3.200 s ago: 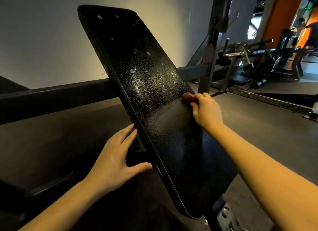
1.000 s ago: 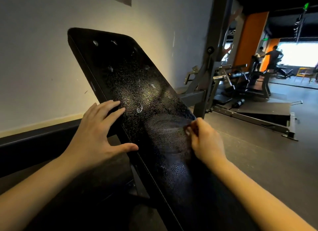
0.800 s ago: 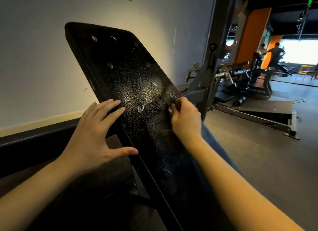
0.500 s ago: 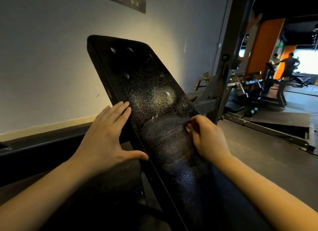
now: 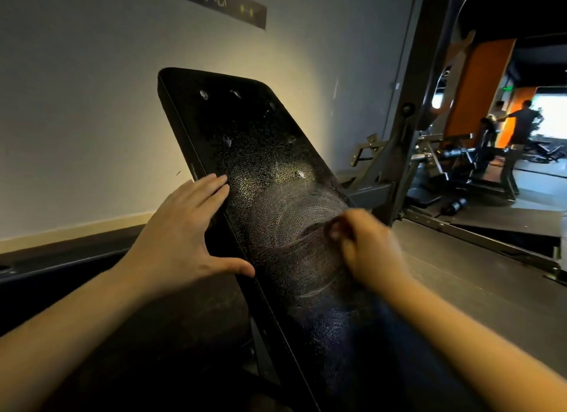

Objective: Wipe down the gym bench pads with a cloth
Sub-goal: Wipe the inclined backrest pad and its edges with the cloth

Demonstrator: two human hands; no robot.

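Note:
The black bench pad stands tilted, its top toward the wall. Droplets speckle its upper half and curved wipe streaks cross its middle. My left hand lies flat against the pad's left edge, fingers straight and thumb resting on the pad face. My right hand is blurred at the pad's right side, its fingers curled round a dark cloth. The cloth trails under my forearm and is hard to tell from the pad.
A steel rack upright rises just right of the pad. Weight machines and a standing person are at the far right. A grey wall with a dark sign is behind, and a low black beam runs on the left.
My right hand has swept with the cloth across the pad and back to the right, leaving fresh curved streaks. My left hand has shifted higher along the pad's left edge.

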